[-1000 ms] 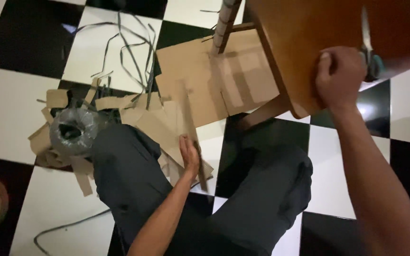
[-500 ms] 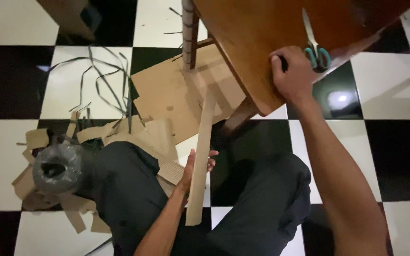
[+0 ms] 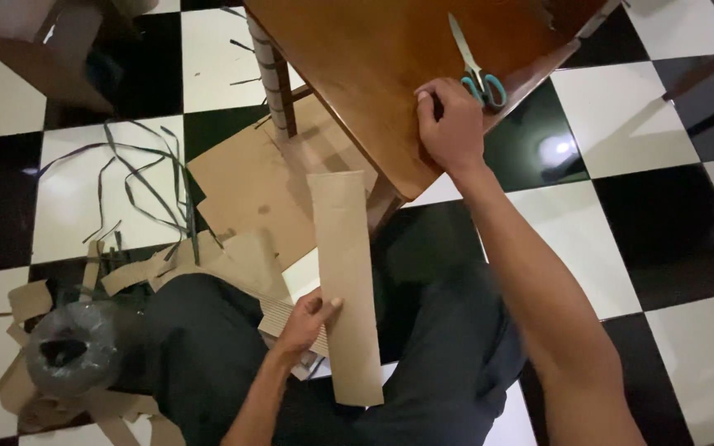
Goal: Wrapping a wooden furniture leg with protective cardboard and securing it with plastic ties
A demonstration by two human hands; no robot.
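Cardboard strip (image 3: 345, 285), long and narrow, is being gripped at its left edge by the left hand (image 3: 309, 320), above the lap; its long axis is being kept nearly straight away from the body, the far end lying toward the wooden table (image 3: 357, 74). The right hand (image 3: 450, 124), loosely curled, is being rested on the tabletop, just beside the scissors (image 3: 474, 66).

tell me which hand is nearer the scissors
Right. The right hand rests on the wooden table just beside the scissors handles; the left hand is far below, holding the cardboard strip.
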